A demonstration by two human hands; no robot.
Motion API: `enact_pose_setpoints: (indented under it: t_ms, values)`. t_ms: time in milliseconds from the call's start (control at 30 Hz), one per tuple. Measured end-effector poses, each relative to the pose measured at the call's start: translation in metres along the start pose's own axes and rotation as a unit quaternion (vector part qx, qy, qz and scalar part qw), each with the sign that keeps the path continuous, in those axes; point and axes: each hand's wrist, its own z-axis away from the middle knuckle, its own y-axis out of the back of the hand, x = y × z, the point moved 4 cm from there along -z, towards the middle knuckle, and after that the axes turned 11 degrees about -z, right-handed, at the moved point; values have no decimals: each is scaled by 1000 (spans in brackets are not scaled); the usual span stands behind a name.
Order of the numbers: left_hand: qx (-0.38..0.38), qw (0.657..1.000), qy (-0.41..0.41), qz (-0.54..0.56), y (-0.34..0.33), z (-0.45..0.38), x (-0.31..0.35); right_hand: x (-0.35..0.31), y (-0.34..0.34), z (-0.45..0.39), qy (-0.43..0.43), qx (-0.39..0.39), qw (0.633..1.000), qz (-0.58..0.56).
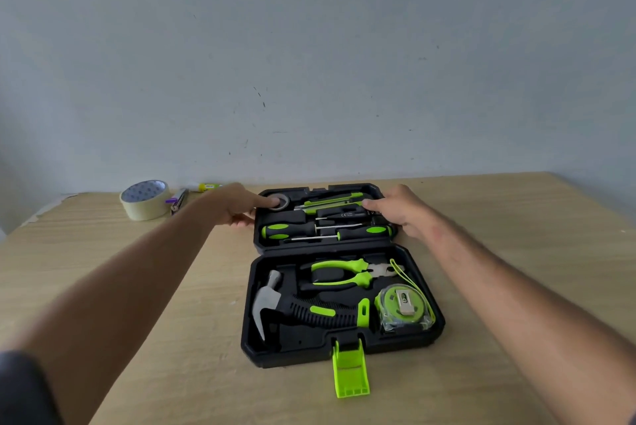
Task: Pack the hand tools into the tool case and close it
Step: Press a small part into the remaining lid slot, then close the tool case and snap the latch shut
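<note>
A black tool case (pixel 347 354) lies open on the wooden table, its green latch (pixel 350 373) hanging over the near edge. The near half holds a hammer (pixel 275 307), green pliers (pixel 344 273) and a tape measure (pixel 404 307). In the far half, the lid (pixel 325 244), sit screwdrivers (pixel 292 230) and a small tape roll (pixel 279 201). My left hand (pixel 237 206) grips the lid's left edge, thumb on top by the small roll. My right hand (pixel 402 209) grips the lid's right edge, thumb on top and fingers curled at the side.
A roll of masking tape (pixel 145 199) stands at the back left of the table (pixel 137 287), with a small cutter (pixel 179 199) and a glue stick (pixel 206 187) beside it. A grey wall rises right behind the table's far edge.
</note>
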Motion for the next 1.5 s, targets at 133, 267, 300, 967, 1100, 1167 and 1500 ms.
enact_pose_setpoints:
  t_ms: [133, 267, 300, 967, 1100, 1167, 1500]
  values:
    - [12, 1000, -23, -10, 16, -14, 1, -16, -8, -5, 40, -6, 998, -57]
    - [97, 991, -74, 47, 35, -8, 20, -43, -10, -11, 87, 26, 992, -88]
    - [125, 985, -95, 68, 40, -6, 25, -50, -9, -11, 101, 32, 990, -98]
    - [409, 751, -411, -316, 21, 155, -4, -37, 18, 115, 422, -31, 904, 60]
    - [408, 670, -450, -426, -10, 159, -29, 3, 10, 135, 456, -40, 878, 141]
    - [408, 661, -454, -437, -19, 158, -36, 17, 6, 138, 453, -31, 878, 149]
    - [296, 768, -420, -382, -10, 149, -41, 23, 1, 141, 450, -11, 883, 130]
